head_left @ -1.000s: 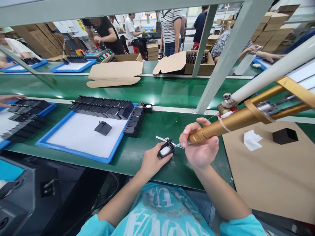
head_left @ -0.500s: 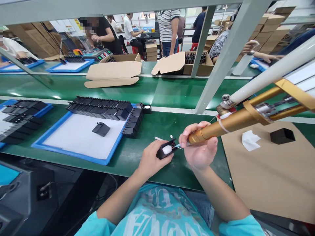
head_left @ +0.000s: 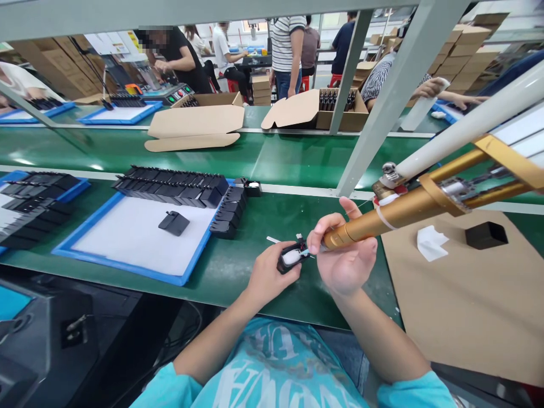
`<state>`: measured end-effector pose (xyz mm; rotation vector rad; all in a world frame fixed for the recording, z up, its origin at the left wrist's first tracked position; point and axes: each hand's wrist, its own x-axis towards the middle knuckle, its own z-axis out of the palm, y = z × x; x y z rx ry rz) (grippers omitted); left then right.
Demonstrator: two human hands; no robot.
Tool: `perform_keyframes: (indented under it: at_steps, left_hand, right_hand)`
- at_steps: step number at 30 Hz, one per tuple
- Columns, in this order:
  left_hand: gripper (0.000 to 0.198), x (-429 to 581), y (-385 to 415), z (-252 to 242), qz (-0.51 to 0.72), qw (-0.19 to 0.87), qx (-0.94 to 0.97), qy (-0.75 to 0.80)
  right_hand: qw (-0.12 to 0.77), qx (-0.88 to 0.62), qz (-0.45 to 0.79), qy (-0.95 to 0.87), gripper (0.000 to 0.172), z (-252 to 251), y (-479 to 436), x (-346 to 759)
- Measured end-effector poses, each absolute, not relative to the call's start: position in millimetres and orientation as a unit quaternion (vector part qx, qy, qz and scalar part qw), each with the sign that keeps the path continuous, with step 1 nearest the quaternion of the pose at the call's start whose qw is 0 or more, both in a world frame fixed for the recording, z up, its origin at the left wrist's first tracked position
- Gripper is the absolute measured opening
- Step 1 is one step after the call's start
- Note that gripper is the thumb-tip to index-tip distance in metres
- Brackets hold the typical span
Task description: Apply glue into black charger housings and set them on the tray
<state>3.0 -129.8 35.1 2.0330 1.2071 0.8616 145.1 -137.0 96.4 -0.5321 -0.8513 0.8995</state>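
Note:
Held low over the green bench by my left hand (head_left: 268,273) is a small black plastic housing (head_left: 282,264) with a white part (head_left: 291,258) inside it. My right hand (head_left: 343,255) grips the front of a gold cylindrical glue dispenser (head_left: 374,221), its thumb and some fingers spread around the barrel. The thin pale-blue nozzle (head_left: 306,253) reaches the housing's right end, where small coloured bits show. Whether the tip touches inside, I cannot tell. A small pale strip (head_left: 272,239) lies just behind the housing.
A blue-rimmed tray (head_left: 123,267) on the left bears rows of black housings (head_left: 170,184) and one loose black piece (head_left: 174,223). Cardboard (head_left: 463,294) at right carries a crumpled white paper (head_left: 431,242) and a black box (head_left: 487,234). A slanted metal post (head_left: 382,107) stands behind; people work beyond.
My left hand has shifted slightly right with the housing, bringing it closer to the nozzle and turning its opening more upward. A finger of my right hand has lifted off the dispenser.

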Motion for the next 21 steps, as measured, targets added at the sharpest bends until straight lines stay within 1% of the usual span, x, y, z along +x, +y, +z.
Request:
perform_keyframes:
  at_steps: [3,11,18,21]
  left_hand:
    - [0.039,12,-129,32,0.321,0.33,0.764,0.452]
    - [0.035,29,-129,34,0.343,0.341,0.771,0.413]
    - [0.033,31,-126,35,0.344,0.335,0.776,0.409]
    - [0.032,29,-126,37,0.343,0.328,0.78,0.408]
  right_hand:
    - [0.781,-0.246,0.42,-0.392,0.05,95,-136,146]
    - [0.783,-0.23,0.43,-0.386,0.047,95,-137,147]
    - [0.785,-0.224,0.414,-0.403,0.033,91,-135,147]
    - [0.784,-0.226,0.415,-0.403,0.037,91,-135,146]
